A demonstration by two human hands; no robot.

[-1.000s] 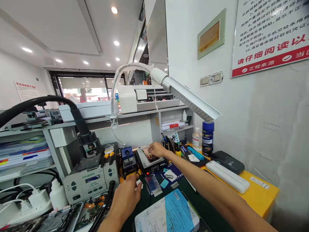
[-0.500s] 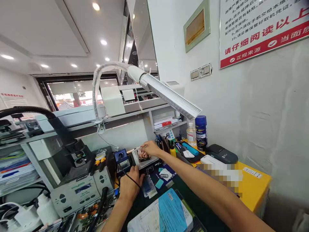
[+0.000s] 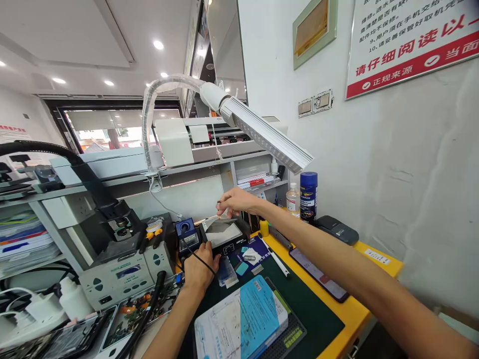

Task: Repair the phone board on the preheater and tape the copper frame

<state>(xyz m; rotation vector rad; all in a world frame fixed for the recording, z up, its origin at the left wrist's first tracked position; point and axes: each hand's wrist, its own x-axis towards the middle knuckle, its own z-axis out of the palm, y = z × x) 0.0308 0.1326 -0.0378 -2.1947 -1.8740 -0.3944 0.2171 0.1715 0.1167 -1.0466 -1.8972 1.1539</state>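
My left hand [image 3: 200, 264] grips the near left corner of a black box [image 3: 234, 244], thumb at its front and fingers along its left side. A thin black cable runs over this hand from the blue soldering station [image 3: 186, 234] beside the box. The box has a light, window-like opening on top. Above its back edge is my right hand [image 3: 239, 201], fingertips pinched around something small and dark that I cannot make out. Near the box lie blue-clear plastic pouches [image 3: 226, 272] and a small teal pad [image 3: 242, 269].
A blue-and-white box [image 3: 239, 319] lies on the dark green mat [image 3: 314, 324]. Right of it are a white pen-like tool [image 3: 276, 257] and a phone [image 3: 318, 274]. A lamp [image 3: 265, 132] hangs overhead. Left stands a grey control unit [image 3: 123, 279]; a spray can [image 3: 309, 197] stands at back right.
My right hand has risen from the box's opening to above its back edge, still pinching. The left hand stays at the corner. The view has shifted, showing the phone and white tool.
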